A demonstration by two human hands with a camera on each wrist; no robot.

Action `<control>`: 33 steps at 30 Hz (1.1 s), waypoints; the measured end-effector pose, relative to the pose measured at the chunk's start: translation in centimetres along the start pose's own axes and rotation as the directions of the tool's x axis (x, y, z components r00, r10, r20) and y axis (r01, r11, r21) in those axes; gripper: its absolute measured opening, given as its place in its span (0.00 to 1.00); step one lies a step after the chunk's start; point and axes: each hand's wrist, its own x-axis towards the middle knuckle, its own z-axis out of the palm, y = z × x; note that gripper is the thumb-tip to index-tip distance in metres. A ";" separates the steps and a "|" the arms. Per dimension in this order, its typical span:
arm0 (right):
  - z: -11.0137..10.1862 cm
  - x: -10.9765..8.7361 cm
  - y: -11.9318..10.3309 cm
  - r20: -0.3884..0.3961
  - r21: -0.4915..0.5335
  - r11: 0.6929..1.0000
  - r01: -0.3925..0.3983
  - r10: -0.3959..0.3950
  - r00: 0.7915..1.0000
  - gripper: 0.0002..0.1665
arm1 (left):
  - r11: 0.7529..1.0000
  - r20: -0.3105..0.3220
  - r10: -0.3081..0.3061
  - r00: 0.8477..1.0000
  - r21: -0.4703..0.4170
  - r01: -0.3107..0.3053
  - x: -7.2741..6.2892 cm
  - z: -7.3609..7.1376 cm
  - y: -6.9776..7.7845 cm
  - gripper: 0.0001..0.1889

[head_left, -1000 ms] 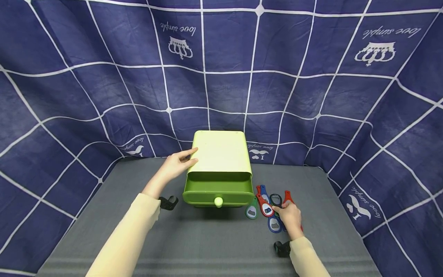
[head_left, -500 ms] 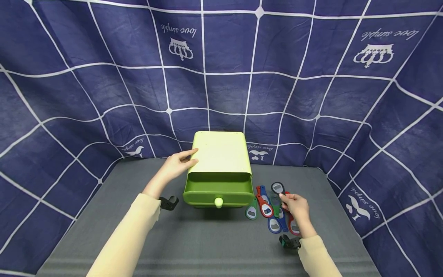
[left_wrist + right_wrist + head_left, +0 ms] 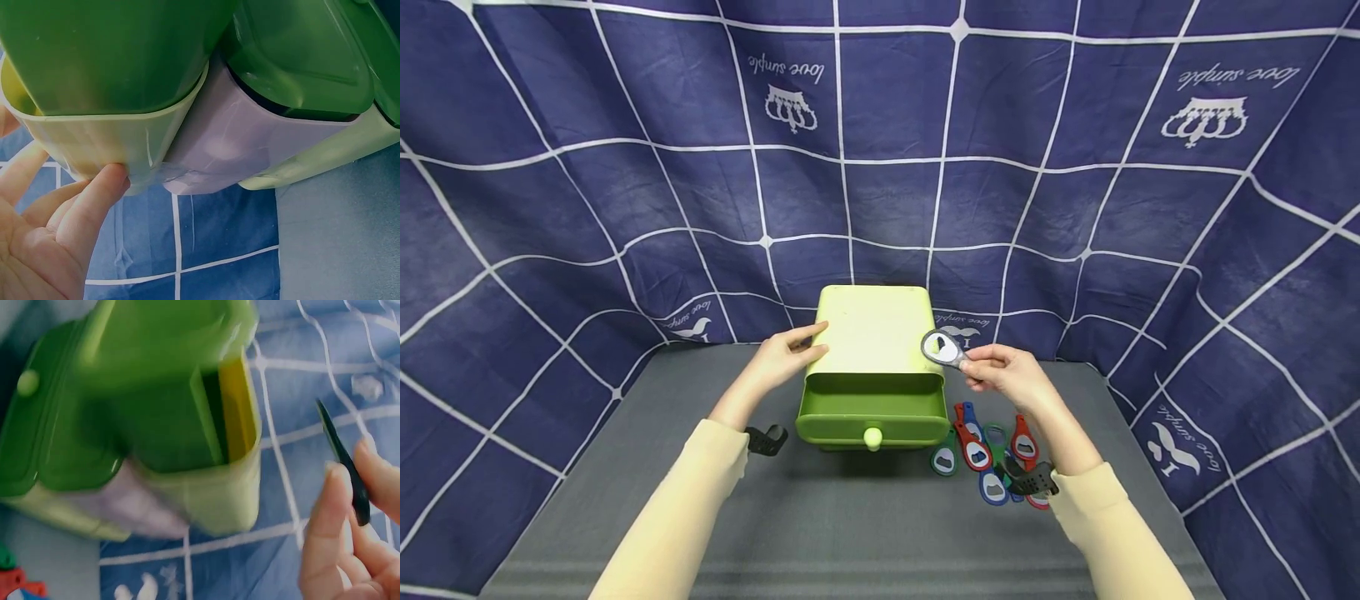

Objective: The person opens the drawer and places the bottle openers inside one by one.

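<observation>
A drawer cabinet [image 3: 880,329] has a pale yellow-green top shell. Its green top drawer [image 3: 835,428] is pulled out, and no item shows in the visible part. My left hand [image 3: 772,364] rests its extended fingertips against the shell's left side; in the left wrist view the thumb [image 3: 103,194] touches the casing. My right hand [image 3: 1015,379] pinches the handle end of a black bottle opener [image 3: 951,357] between thumb and fingers, raised beside the shell's right edge. In the right wrist view the bottle opener [image 3: 342,462] appears edge-on, apart from the cabinet.
Several red, blue and green bottle openers [image 3: 976,454] lie in a loose pile on the grey table [image 3: 850,533], right of the cabinet. A lilac casing [image 3: 219,144] sits under the top drawer. Blue gridded cloth [image 3: 895,200] hangs behind and at both sides.
My right hand has lifted the black bottle opener from the pile and carried it up and left to the cabinet's right edge. The left hand stays in place.
</observation>
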 end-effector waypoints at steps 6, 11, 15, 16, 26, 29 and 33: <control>3.5 0.3 -1.5 0.211 -0.078 0.997 0.007 0.010 0.977 0.15 | 1.000 -0.001 -0.001 1.000 0.003 0.001 0.0 0.0 -0.1 0.28; 6.1 0.8 -1.4 0.170 -0.134 0.990 0.038 -0.015 0.985 0.12 | 1.000 -0.007 -0.006 1.000 0.007 0.006 0.1 0.1 -0.1 0.28; 7.7 0.9 -1.2 0.110 -0.161 0.986 0.052 -0.035 0.993 0.10 | 1.000 -0.007 -0.015 1.000 0.007 0.015 0.0 0.0 0.0 0.28; 8.1 0.8 -1.1 0.095 -0.193 0.979 0.058 -0.040 0.995 0.09 | 1.000 -0.005 -0.016 1.000 0.008 0.016 0.0 0.0 0.0 0.28; 9.8 0.5 -0.1 0.068 -0.406 0.911 0.073 -0.050 0.996 0.05 | 1.000 0.005 -0.007 1.000 0.002 0.007 0.0 0.1 -0.1 0.29; 9.7 0.6 -0.1 0.101 -0.406 0.912 0.059 -0.020 0.995 0.06 | 1.000 -0.002 -0.005 1.000 0.006 0.005 0.0 0.1 -0.1 0.29; 9.4 0.6 -0.3 0.116 -0.470 0.881 0.062 -0.008 0.993 0.10 | 1.000 -0.004 -0.005 1.000 0.011 0.005 0.0 0.1 -0.1 0.28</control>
